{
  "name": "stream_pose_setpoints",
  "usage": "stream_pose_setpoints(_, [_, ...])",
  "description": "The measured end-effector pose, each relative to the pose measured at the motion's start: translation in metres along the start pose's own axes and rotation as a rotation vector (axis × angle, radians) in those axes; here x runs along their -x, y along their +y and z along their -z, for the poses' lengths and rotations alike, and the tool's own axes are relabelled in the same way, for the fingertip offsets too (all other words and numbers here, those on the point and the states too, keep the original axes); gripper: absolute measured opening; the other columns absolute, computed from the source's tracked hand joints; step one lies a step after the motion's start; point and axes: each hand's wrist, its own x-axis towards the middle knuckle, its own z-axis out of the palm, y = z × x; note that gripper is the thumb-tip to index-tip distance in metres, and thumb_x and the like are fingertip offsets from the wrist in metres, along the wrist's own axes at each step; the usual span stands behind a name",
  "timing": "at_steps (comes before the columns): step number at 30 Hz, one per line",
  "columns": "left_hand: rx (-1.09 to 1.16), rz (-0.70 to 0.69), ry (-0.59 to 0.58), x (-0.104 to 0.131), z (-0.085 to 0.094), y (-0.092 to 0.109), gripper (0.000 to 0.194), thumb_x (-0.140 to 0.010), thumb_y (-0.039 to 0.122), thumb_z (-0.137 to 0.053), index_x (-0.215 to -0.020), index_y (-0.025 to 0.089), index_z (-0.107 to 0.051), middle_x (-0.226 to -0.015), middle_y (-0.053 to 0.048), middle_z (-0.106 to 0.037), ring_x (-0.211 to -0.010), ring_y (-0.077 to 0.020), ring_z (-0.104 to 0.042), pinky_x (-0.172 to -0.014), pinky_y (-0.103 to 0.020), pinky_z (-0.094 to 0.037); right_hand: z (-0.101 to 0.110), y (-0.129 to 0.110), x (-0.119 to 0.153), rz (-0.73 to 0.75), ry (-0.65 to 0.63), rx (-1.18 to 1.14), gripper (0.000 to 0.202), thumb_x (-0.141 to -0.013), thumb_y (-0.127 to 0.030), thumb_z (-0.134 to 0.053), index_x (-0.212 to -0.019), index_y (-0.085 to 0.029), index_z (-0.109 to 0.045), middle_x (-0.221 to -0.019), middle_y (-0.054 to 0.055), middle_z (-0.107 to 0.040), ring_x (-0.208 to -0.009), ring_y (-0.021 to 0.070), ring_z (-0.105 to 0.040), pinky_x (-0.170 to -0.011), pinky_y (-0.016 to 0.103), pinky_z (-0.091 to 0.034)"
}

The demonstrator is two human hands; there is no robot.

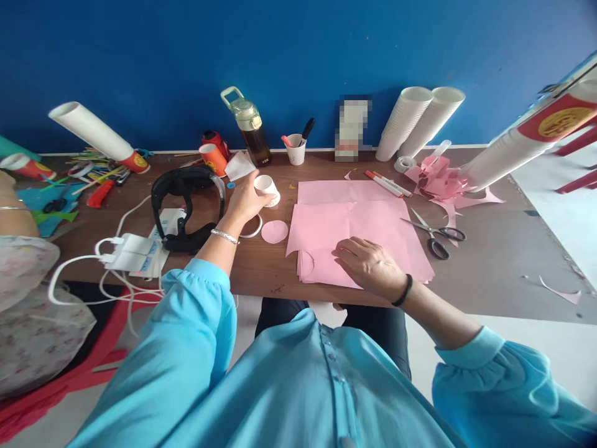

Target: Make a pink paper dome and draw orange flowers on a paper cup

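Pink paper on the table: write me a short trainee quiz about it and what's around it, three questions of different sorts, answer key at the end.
1. Fill in: In the head view, the loose pink disc lies to the ____ of the pink paper.
2. True or false: The scissors lie with their blades apart.
3. Which thing lies under the person's right hand? A) the drink bottle B) the pink paper C) the scissors

Key: 1. left; 2. true; 3. B

The brown wooden table [256,270] holds piled pink paper sheets [321,224], a round pink paper piece [274,231], a tall see-through bottle of dark drink [252,127], and two white paper-cup towers [405,124].
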Motion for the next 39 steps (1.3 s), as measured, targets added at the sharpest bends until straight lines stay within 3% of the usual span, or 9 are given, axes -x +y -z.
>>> stream_pose_setpoints(2, [-0.087,-0.018,0.050,0.021,0.006,0.002,0.089,-0.073,0.038,-0.084,-0.149,0.016,-0.044,-0.149,-0.019,-0.055,-0.137,-0.0391,-0.051,-0.111,-0.049,-0.043,0.001,0.000,0.004,-0.004,0.003,-0.014,0.018,-0.101,-0.017,-0.053,-0.094,-0.018,-0.070,-0.097,0.009,-0.072,-0.082,0.0201,-0.061,-0.068,0.033,-0.046])
stream_pose_setpoints(6, [-0.235,-0.218,-0.040,0.072,0.020,0.005,0.072,-0.080,0.034,-0.078,-0.144,0.020,-0.049,-0.135,-0.013,-0.067,-0.127,-0.0366,-0.056,-0.110,-0.048,-0.044,0.001,0.002,0.010,-0.001,-0.013,-0.068,0.019,-0.101,-0.018,-0.052,-0.098,-0.018,-0.070,-0.099,0.010,-0.072,-0.084,0.0206,-0.063,-0.069,0.033,-0.048])
stream_pose_setpoints(8, [-0.273,-0.208,-0.045,0.084,0.023,0.003,0.073,-0.081,0.032,-0.076,-0.147,0.019,-0.046,-0.132,-0.012,-0.069,-0.122,-0.0367,-0.058,-0.108,-0.049,-0.045,-0.002,0.003,0.010,0.005,-0.017,-0.078,0.019,-0.101,-0.018,-0.052,-0.098,-0.018,-0.070,-0.099,0.010,-0.072,-0.083,0.0205,-0.063,-0.069,0.033,-0.048])
stream_pose_setpoints(14, [-0.269,-0.084,-0.048,0.066,0.018,-0.010,0.062,-0.081,0.037,-0.076,-0.137,0.018,-0.055,-0.125,-0.013,-0.071,-0.115,-0.0355,-0.063,-0.097,-0.044,-0.052,-0.012,0.001,0.003,0.019,0.004,-0.069,0.019,-0.102,-0.018,-0.051,-0.096,-0.017,-0.069,-0.095,0.009,-0.072,-0.082,0.0194,-0.063,-0.068,0.032,-0.048])
stream_pose_setpoints(18, [-0.226,-0.110,-0.042,0.058,0.016,-0.002,0.073,-0.081,0.038,-0.077,-0.145,0.019,-0.049,-0.134,-0.014,-0.067,-0.122,-0.0364,-0.061,-0.101,-0.045,-0.051,-0.013,0.002,0.003,0.024,-0.009,-0.080,0.017,-0.101,-0.018,-0.052,-0.097,-0.017,-0.069,-0.096,0.010,-0.072,-0.083,0.0198,-0.063,-0.068,0.032,-0.048])
stream_pose_setpoints(23, [-0.106,-0.156,-0.014,0.070,0.013,0.003,0.080,-0.080,0.031,-0.079,-0.150,0.020,-0.041,-0.142,-0.013,-0.063,-0.130,-0.0323,-0.058,-0.110,-0.044,-0.047,-0.011,0.005,0.005,0.005,-0.031,-0.105,0.017,-0.101,-0.019,-0.052,-0.099,-0.018,-0.069,-0.097,0.010,-0.072,-0.084,0.0201,-0.063,-0.068,0.032,-0.048])
stream_pose_setpoints(29, [-0.016,-0.165,-0.030,0.071,0.001,0.006,0.101,-0.070,0.036,-0.087,-0.154,0.020,-0.035,-0.152,-0.016,-0.054,-0.139,-0.0359,-0.051,-0.114,-0.048,-0.043,-0.014,0.004,0.001,0.023,-0.026,-0.081,0.018,-0.102,-0.018,-0.052,-0.097,-0.018,-0.069,-0.096,0.010,-0.072,-0.084,0.0202,-0.064,-0.068,0.032,-0.048])
stream_pose_setpoints(33, [0.084,-0.202,-0.097,0.057,-0.001,0.023,0.063,-0.075,0.026,-0.079,-0.134,0.021,-0.057,-0.137,-0.008,-0.067,-0.124,-0.0293,-0.063,-0.109,-0.042,-0.048,-0.010,-0.003,-0.015,0.060,-0.024,-0.073,0.018,-0.101,-0.018,-0.053,-0.095,-0.017,-0.070,-0.096,0.009,-0.072,-0.083,0.0200,-0.062,-0.066,0.032,-0.046])
stream_pose_setpoints(39, [0.096,-0.054,0.289,0.081,0.021,0.015,0.058,-0.082,0.033,-0.074,-0.134,0.022,-0.050,-0.138,-0.009,-0.062,-0.127,-0.0261,-0.060,-0.108,-0.039,-0.049,-0.012,-0.022,-0.077,0.082,-0.174,0.008,0.021,-0.101,-0.017,-0.050,-0.098,-0.016,-0.071,-0.104,0.011,-0.072,-0.091,0.0218,-0.062,-0.065,0.032,-0.045])
